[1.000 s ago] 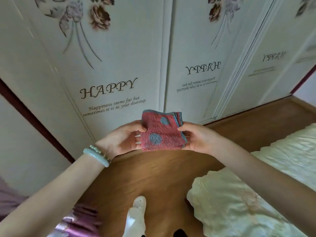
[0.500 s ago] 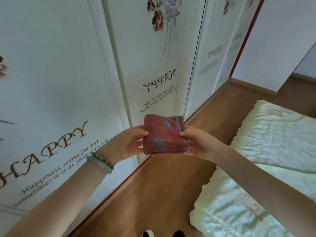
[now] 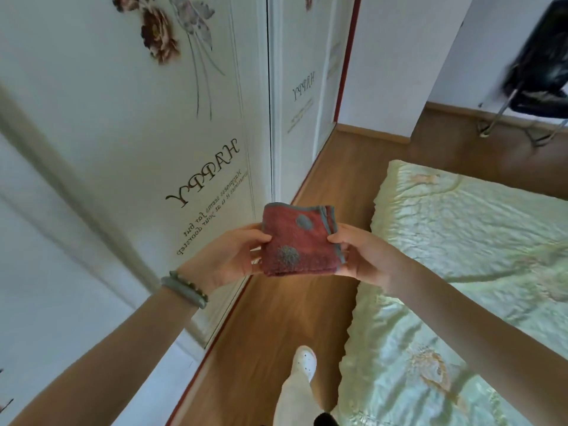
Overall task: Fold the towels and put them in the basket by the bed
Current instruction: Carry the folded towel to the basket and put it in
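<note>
We hold the folded red towel (grey dots, grey trim) in the air above the wooden floor, left hand and right hand pinching opposite edges, beside the bed.

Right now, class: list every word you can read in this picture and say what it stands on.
"HAPPY", mirror-reversed: near wardrobe door.
"Happiness seems far but sometimes it is at your doorstep", reversed script: same door.
"HAPPY", reversed: far wardrobe door; small lines beneath too blurred.
The towel: no text.
</note>
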